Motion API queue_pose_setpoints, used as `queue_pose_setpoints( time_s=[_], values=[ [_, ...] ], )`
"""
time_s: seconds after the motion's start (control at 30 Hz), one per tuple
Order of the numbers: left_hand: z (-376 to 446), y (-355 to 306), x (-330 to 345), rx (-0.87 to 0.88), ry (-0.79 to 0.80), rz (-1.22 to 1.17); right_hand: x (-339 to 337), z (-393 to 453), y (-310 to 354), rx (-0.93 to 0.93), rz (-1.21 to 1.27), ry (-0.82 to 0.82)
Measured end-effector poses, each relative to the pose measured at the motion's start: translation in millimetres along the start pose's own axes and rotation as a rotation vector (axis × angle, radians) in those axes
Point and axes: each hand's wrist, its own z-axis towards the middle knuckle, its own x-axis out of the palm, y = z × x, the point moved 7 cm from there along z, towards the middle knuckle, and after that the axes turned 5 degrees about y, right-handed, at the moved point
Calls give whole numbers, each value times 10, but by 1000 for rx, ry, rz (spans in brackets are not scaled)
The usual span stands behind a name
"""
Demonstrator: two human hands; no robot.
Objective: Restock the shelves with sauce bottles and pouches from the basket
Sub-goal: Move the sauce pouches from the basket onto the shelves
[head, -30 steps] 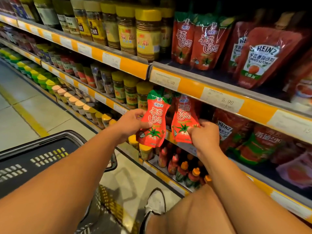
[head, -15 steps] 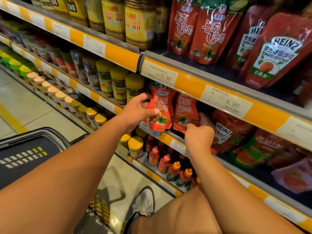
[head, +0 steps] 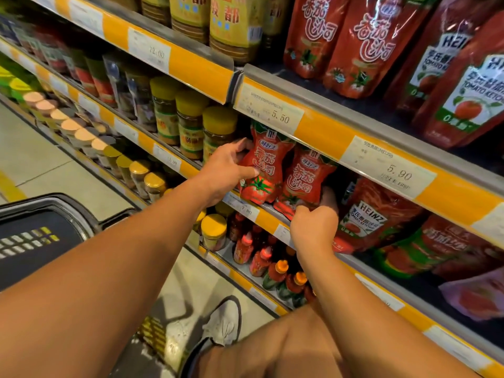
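I see both hands at the middle shelf (head: 268, 214). L hand (head: 223, 173) grips the left tomato sauce pouch (head: 263, 170), thumb on its front, fingers curled behind; pouch upright, base at the shelf lip. R hand (head: 313, 227) pinches the lower corner of the right tomato sauce pouch (head: 305, 178), touching its neighbour. Heinz ketchup pouch (head: 365, 214) just beside, right. Pouch tops tuck under the price rail (head: 321, 132); little headroom. Basket (head: 41, 230) low left, well apart.
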Motion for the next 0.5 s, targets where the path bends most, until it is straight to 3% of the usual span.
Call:
queue_pose_setpoints(
  time_s=[0.17, 0.3, 0.5],
  values=[
    [47, -4, 15, 32, -32, 56, 39, 19, -8, 39, 46, -27],
    [72, -19, 19, 45, -47, 115, 109, 91, -86, 129, 301, -36],
    [111, 8, 33, 56, -87, 125, 151, 201, -111, 112, 186, 6]
  ],
)
